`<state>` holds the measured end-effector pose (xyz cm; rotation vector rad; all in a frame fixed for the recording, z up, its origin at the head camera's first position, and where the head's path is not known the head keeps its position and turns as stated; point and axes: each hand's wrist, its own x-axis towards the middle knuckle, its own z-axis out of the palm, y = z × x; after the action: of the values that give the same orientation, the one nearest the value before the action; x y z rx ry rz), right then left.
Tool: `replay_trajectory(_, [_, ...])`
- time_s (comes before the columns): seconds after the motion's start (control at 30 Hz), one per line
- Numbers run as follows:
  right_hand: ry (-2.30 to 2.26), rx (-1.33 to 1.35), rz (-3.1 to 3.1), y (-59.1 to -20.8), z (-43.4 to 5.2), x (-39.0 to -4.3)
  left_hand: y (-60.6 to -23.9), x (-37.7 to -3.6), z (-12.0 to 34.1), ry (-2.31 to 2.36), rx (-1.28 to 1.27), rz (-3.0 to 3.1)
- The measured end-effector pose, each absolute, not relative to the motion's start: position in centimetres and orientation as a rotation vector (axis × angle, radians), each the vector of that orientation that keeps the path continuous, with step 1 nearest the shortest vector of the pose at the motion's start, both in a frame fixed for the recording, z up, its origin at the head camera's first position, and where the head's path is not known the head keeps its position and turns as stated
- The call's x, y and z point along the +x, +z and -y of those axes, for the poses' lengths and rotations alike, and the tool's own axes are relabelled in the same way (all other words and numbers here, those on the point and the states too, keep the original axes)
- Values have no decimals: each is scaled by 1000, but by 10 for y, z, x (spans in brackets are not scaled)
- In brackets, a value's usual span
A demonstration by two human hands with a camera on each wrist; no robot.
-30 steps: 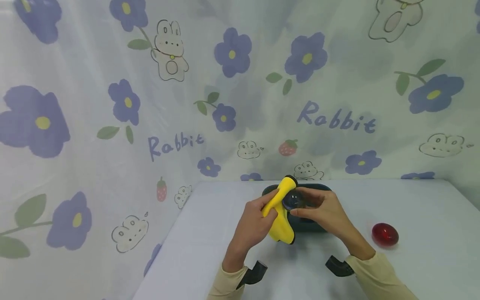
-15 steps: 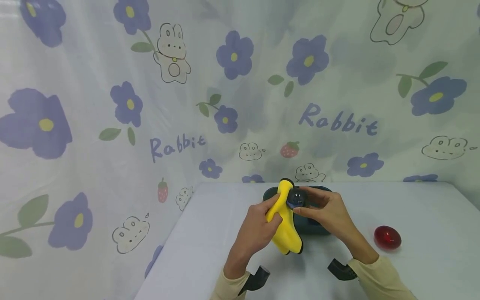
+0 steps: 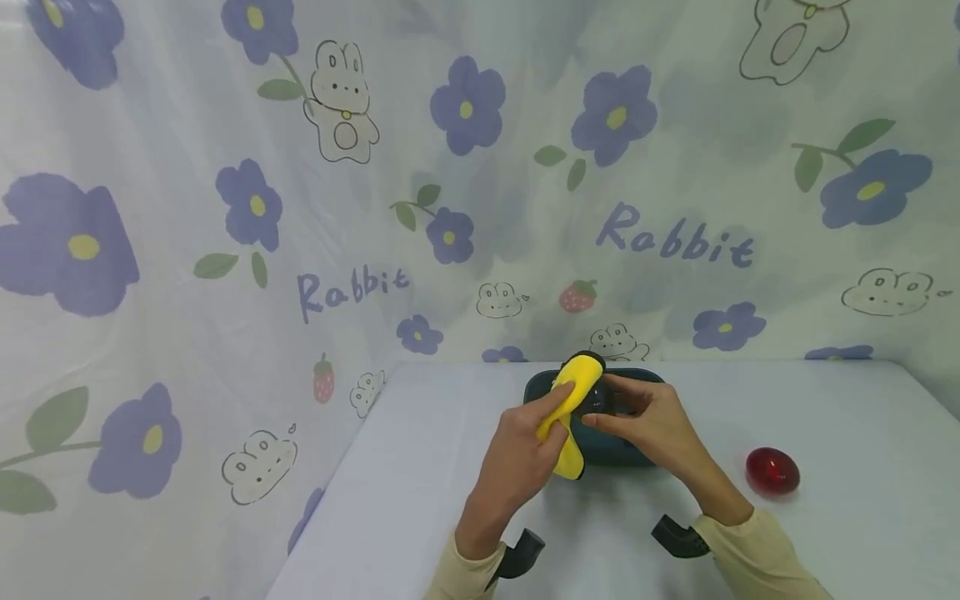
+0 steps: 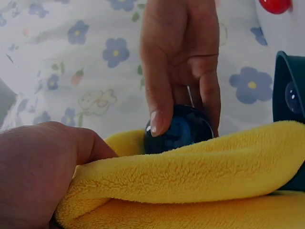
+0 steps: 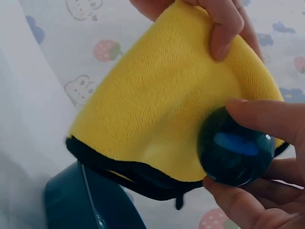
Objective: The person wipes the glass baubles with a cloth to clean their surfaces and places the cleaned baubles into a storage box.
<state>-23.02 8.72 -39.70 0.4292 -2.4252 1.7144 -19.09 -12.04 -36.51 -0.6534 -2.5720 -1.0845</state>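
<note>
Dark glossy ball (image 5: 236, 148), and it's right there in my right hand (image 3: 656, 421), pinched with the thumb on one side and fingertips on the other! Where is it? Up off the table, in front of the dark green container (image 3: 615, 450) as my head camera sees it; how high above the rim, I can't tell from here. And look at my left hand (image 3: 521, 454), out to the left of that container, gripping a yellow cloth (image 5: 157, 95) between thumb and fingers. The cloth is folded over, dark edging along its border, and its fuzzy yellow face lies against the ball. Contact there, cloth on ball! Over to the right of the container, a red shiny ball (image 3: 772, 472) sits on the white table (image 3: 427, 467), well apart from both my hands. Inside the container, the left wrist view catches another round, shiny thing (image 4: 293, 98), only partly showing. Behind the container hangs a pale curtain (image 3: 525, 192), covered in purple flowers and rabbits, with "Rabbit" lettered across it.
</note>
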Motion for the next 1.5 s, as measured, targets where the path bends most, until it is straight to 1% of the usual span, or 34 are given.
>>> replay_trajectory(0.2, [1719,578,2406,-401,-84,-231,-370,-194,117,-914,-745,2516])
replay_trajectory(0.43, [1709,641,2452,-398,-82,-228,-373,-199,121,-945,-784,2524])
replay_trajectory(0.77, [1735,707,2455,-397,-84,-222,-377,-209,133,-1129,-731,2630])
replay_trajectory(1.2, [1850,749,2177,-397,-82,-225,-372,-208,134,-1271,-680,2669])
replay_trajectory(1.5, [1761,749,2150,-401,-83,-228,-371,-207,133,-1306,-675,2701])
